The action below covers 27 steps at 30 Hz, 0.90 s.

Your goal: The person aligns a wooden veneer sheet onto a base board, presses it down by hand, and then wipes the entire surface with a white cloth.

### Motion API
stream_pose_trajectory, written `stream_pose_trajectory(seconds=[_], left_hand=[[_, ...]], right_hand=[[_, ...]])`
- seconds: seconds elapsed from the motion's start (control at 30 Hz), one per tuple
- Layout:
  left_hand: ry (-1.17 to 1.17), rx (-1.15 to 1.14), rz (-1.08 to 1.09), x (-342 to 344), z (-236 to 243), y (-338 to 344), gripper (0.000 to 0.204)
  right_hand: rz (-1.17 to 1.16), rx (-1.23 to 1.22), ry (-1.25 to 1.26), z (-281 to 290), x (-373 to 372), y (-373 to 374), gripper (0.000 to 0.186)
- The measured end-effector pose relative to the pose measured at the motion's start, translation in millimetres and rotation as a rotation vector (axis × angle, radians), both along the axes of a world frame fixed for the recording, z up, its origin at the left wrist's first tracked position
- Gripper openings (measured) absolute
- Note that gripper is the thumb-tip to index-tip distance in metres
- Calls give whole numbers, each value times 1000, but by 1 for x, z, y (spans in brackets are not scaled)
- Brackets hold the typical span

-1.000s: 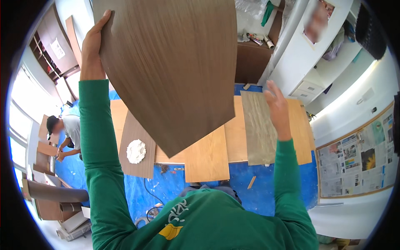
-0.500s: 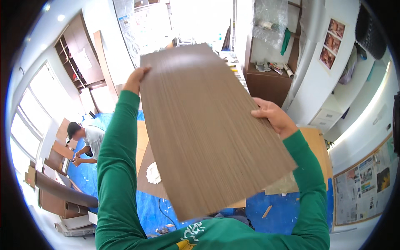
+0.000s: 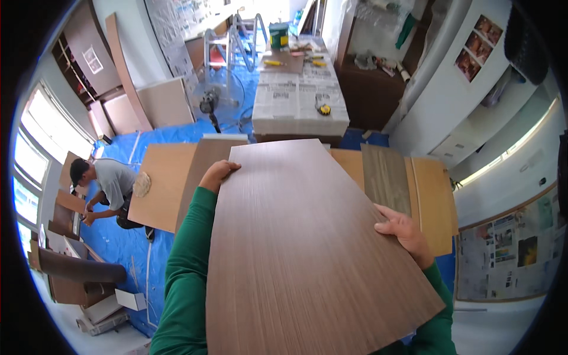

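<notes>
A large brown wood-grain panel point(image 3: 307, 254) fills the middle of the view, held up before my body. My left hand point(image 3: 219, 176) grips its far left edge, thumb lying over the face. At the right edge, nearer to me, my right hand point(image 3: 402, 234) has its thumb on the face and the other fingers partly hidden. Beneath the panel lie several boards: a light tan one point(image 3: 163, 180) and a brown one point(image 3: 207, 160) at left, a grey-brown streaked one point(image 3: 386, 177) and a yellowish one point(image 3: 435, 204) at right. A cream-coloured wad point(image 3: 142, 184) rests on the tan board.
Ahead stands a newspaper-covered table point(image 3: 296, 115) bearing a tape measure point(image 3: 323, 109) and a green bucket point(image 3: 278, 35). A fan point(image 3: 216, 100) and stepladder point(image 3: 234, 44) are left of it. Another person point(image 3: 109, 189) crouches at left near a brown roll point(image 3: 83, 264). Blue sheeting point(image 3: 121, 245) covers the floor.
The panel and both hands have come lower in the view, while the view has tipped, showing more of the table and boards. Both hands keep their grip.
</notes>
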<state>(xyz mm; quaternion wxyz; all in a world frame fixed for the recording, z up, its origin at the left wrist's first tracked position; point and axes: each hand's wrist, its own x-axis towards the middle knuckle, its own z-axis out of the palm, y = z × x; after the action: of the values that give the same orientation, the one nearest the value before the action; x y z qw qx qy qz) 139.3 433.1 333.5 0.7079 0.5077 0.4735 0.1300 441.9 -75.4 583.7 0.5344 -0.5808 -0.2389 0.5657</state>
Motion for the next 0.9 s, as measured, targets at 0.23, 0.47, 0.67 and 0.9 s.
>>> stream_pose_trajectory(seconds=[0.23, 0.47, 0.67, 0.9], left_hand=[[203, -107, -112, -5, -103, -72, 24], [225, -203, -184, 24, -151, -98, 31], [120, -175, -71, 7, -146, -122, 32], [137, -190, -90, -5, -110, -127, 44]], right_hand=[[-187, -167, 216, -32, -21, -35, 76], [-254, -212, 301, -56, -15, -51, 72], [-283, -244, 274, -29, -38, -44, 76], [-298, -259, 191, -10, -59, -40, 80]])
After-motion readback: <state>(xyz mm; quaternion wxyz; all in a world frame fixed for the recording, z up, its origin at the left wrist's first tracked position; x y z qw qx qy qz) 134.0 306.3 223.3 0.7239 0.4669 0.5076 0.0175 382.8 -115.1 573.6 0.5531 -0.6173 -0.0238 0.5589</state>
